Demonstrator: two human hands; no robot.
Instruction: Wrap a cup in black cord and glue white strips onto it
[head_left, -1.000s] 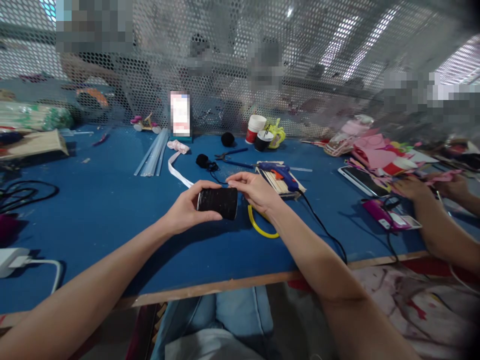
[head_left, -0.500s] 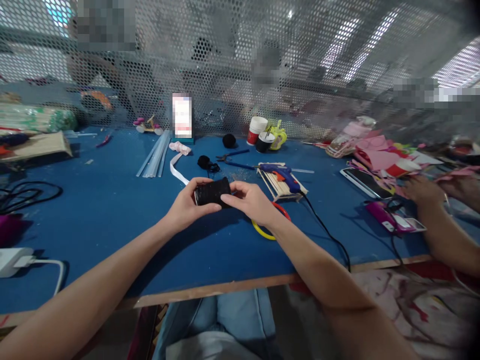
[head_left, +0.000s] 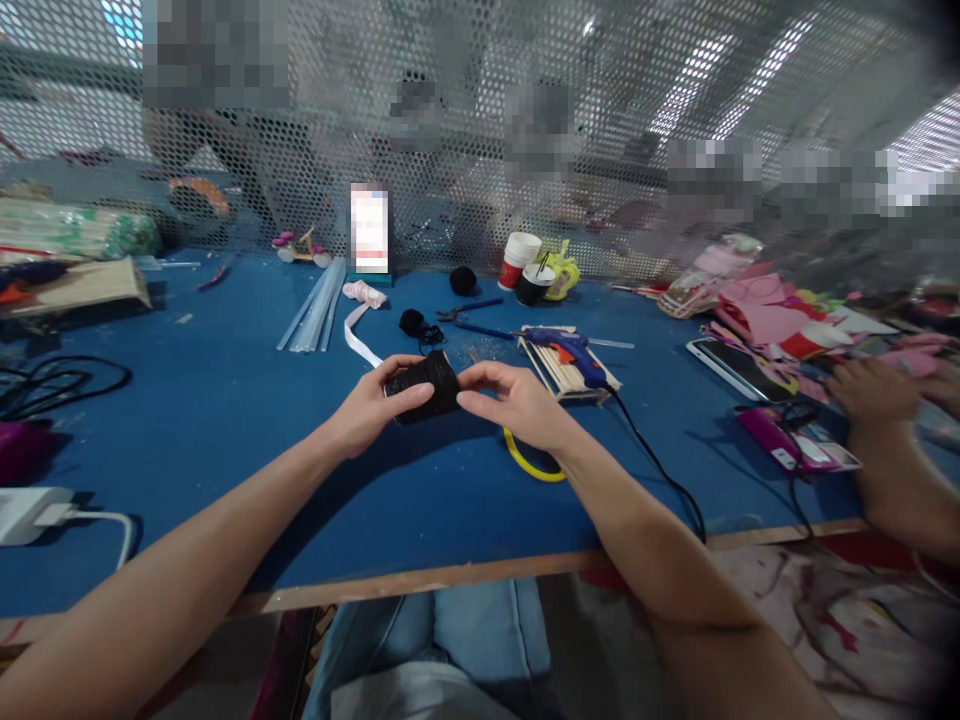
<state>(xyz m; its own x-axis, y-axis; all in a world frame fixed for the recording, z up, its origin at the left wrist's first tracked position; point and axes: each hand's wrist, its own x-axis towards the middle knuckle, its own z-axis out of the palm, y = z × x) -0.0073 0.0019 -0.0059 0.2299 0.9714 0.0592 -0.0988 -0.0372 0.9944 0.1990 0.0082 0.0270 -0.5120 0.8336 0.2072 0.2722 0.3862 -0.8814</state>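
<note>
My left hand (head_left: pixel 367 405) is wrapped round a black-wrapped cup (head_left: pixel 435 388), with its thumb lying across the near side. The cup lies on its side above the table, and a thin pale rim shows at its left end. At the cup's right end, my right hand (head_left: pixel 517 400) grips the edge between thumb and fingertips. Just beyond the cup is a small tangle of black yarn (head_left: pixel 414 325). A yellow ring (head_left: pixel 534 465) lies partly hidden under my right hand.
A blue glue gun (head_left: pixel 566 350) rests on a small stick rack (head_left: pixel 544 372), its cord trailing to the front edge. Behind are pliers (head_left: pixel 472 322), a black ball (head_left: pixel 463 281), paper cups (head_left: pixel 519 262), glue sticks (head_left: pixel 311 310) and a phone (head_left: pixel 370 232). Another person's hand (head_left: pixel 874 390) is at right.
The cup has tilted, its right end lower and nearer me. My left thumb has moved further onto it, while my right thumb has drawn back to its right edge.
</note>
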